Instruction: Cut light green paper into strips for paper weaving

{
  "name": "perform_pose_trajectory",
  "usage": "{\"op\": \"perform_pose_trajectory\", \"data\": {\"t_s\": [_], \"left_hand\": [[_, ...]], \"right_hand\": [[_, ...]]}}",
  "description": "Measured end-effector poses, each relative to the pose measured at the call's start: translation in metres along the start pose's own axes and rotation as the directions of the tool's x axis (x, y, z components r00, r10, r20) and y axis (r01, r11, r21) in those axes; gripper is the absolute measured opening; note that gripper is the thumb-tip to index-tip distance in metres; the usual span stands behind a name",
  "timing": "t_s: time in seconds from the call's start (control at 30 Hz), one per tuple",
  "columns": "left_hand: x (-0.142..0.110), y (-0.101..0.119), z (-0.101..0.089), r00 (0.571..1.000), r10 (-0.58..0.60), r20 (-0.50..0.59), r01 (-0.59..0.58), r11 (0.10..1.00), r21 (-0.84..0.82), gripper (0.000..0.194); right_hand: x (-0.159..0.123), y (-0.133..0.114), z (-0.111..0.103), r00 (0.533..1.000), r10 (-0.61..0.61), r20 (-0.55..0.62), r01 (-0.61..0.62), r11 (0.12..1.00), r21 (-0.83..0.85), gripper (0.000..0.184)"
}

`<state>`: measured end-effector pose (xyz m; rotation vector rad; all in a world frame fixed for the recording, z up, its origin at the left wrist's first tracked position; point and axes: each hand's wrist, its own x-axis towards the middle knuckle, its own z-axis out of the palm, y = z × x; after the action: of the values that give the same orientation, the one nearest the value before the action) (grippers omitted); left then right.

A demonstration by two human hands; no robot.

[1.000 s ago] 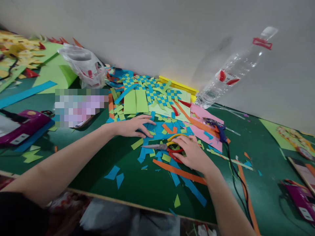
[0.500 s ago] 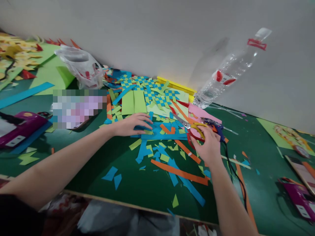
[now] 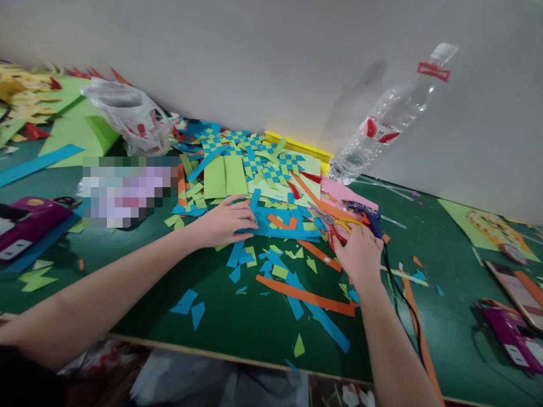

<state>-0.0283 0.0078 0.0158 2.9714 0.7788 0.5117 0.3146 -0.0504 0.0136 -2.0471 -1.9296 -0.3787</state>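
Observation:
My left hand [image 3: 229,222] rests at the left end of a blue paper strip [image 3: 280,229], its fingers curled over the paper and the thumb below. Two bits of orange paper [image 3: 283,221] lie on that strip. In my right hand [image 3: 360,255] are the yellow and red handles of the scissors [image 3: 327,219], which point up and left over an orange strip and pink paper. The fingertips on the handles are partly hidden. Just behind the right hand lies a dark blue glue gun [image 3: 374,221]. Blue and green scraps [image 3: 280,272] are scattered in front.
Woven blue-green paper pieces [image 3: 271,164] and folded green paper [image 3: 224,176] lie behind. A tilted plastic bottle [image 3: 382,127] leans against the wall. A plastic bag [image 3: 131,118], a blurred-out object [image 3: 129,192], purple devices [image 3: 36,226] and a phone [image 3: 515,288] flank the green table [image 3: 203,305].
My right hand has carried the scissors right and back from the scraps toward the pink paper. My left hand's fingers have gone from spread to curled over the blue paper.

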Motion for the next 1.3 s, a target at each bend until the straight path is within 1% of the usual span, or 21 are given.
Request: {"op": "perform_pose_trajectory", "data": {"t_s": [0.13, 0.23, 0.3, 0.37, 0.4, 0.47, 0.5, 0.57, 0.67, 0.73, 0.8, 0.87, 0.93, 1.0, 1.07, 1.17, 1.23, 1.3], "left_hand": [[0.0, -0.002, -0.003, 1.0, 0.007, 0.003, -0.007, 1.0, 0.014, 0.024], [0.001, -0.001, -0.004, 1.0, 0.015, 0.003, -0.015, 0.999, 0.028, 0.024], [0.001, -0.001, -0.004, 1.0, 0.031, -0.001, -0.031, 0.998, 0.045, 0.025], [0.001, -0.001, -0.003, 0.999, 0.05, -0.016, -0.049, 0.996, 0.07, 0.025], [0.002, -0.001, -0.002, 0.998, 0.058, -0.035, -0.055, 0.995, 0.085, 0.025], [0.003, -0.001, -0.001, 0.995, 0.058, -0.082, -0.048, 0.992, 0.115, 0.024], [0.003, -0.001, -0.001, 0.993, 0.049, -0.107, -0.036, 0.991, 0.126, 0.024], [0.004, 0.0, -0.001, 0.989, 0.021, -0.148, -0.001, 0.991, 0.133, 0.021], [0.004, 0.001, -0.002, 0.98, -0.014, -0.198, 0.038, 0.992, 0.117, 0.018], [0.004, 0.002, -0.002, 0.976, -0.03, -0.216, 0.055, 0.992, 0.11, 0.017], [0.004, 0.002, -0.002, 0.974, -0.045, -0.222, 0.071, 0.991, 0.109, 0.017], [0.004, 0.001, -0.002, 0.971, -0.062, -0.231, 0.088, 0.991, 0.101, 0.018], [0.003, -0.001, -0.003, 0.967, -0.076, -0.245, 0.097, 0.992, 0.078, 0.018], [0.003, -0.002, -0.003, 0.961, -0.082, -0.264, 0.099, 0.994, 0.048, 0.017], [0.002, -0.003, -0.003, 0.956, -0.09, -0.28, 0.099, 0.995, 0.02, 0.017], [0.001, -0.004, -0.003, 0.949, -0.122, -0.29, 0.116, 0.993, -0.036, 0.019], [0.001, -0.005, -0.002, 0.938, -0.172, -0.3, 0.157, 0.985, -0.074, 0.02], [0.0, -0.007, -0.002, 0.91, -0.256, -0.326, 0.237, 0.966, -0.099, 0.022]], "right_hand": [[-0.002, 0.0, -0.001, 0.998, 0.011, 0.06, -0.012, 1.0, 0.007, 0.034], [-0.003, -0.001, -0.007, 0.99, 0.048, 0.13, -0.049, 0.999, 0.007, 0.039], [-0.002, -0.003, -0.013, 0.987, 0.057, 0.151, -0.058, 0.998, 0.002, 0.036], [-0.001, -0.006, -0.018, 0.994, 0.015, 0.11, -0.018, 0.999, 0.03, 0.034], [-0.001, -0.007, -0.019, 0.997, -0.028, 0.076, 0.022, 0.997, 0.071, 0.035], [0.0, -0.012, -0.021, 0.989, -0.15, 0.018, 0.144, 0.974, 0.175, 0.038], [-0.001, -0.015, -0.021, 0.978, -0.21, -0.001, 0.205, 0.954, 0.219, 0.041], [-0.002, -0.022, -0.02, 0.943, -0.331, 0.012, 0.314, 0.906, 0.285, 0.044], [-0.005, -0.03, -0.017, 0.907, -0.42, 0.028, 0.392, 0.867, 0.309, 0.04], [-0.005, -0.032, -0.016, 0.897, -0.442, 0.003, 0.417, 0.85, 0.322, 0.033], [-0.005, -0.03, -0.016, 0.894, -0.445, -0.04, 0.431, 0.835, 0.341, 0.03], [-0.005, -0.028, -0.015, 0.892, -0.447, -0.066, 0.44, 0.823, 0.359, 0.035], [-0.005, -0.026, -0.014, 0.884, -0.464, -0.051, 0.448, 0.814, 0.37, 0.043], [-0.005, -0.027, -0.012, 0.875, -0.484, -0.029, 0.459, 0.808, 0.37, 0.046], [-0.005, -0.028, -0.009, 0.867, -0.498, -0.023, 0.471, 0.803, 0.364, 0.037], [-0.005, -0.029, -0.007, 0.858, -0.511, -0.052, 0.493, 0.791, 0.361, 0.014], [-0.004, -0.028, -0.007, 0.859, -0.503, -0.094, 0.5, 0.789, 0.358, 0.012], [-0.003, -0.027, -0.008, 0.871, -0.469, -0.146, 0.489, 0.8, 0.346, 0.012]]}}
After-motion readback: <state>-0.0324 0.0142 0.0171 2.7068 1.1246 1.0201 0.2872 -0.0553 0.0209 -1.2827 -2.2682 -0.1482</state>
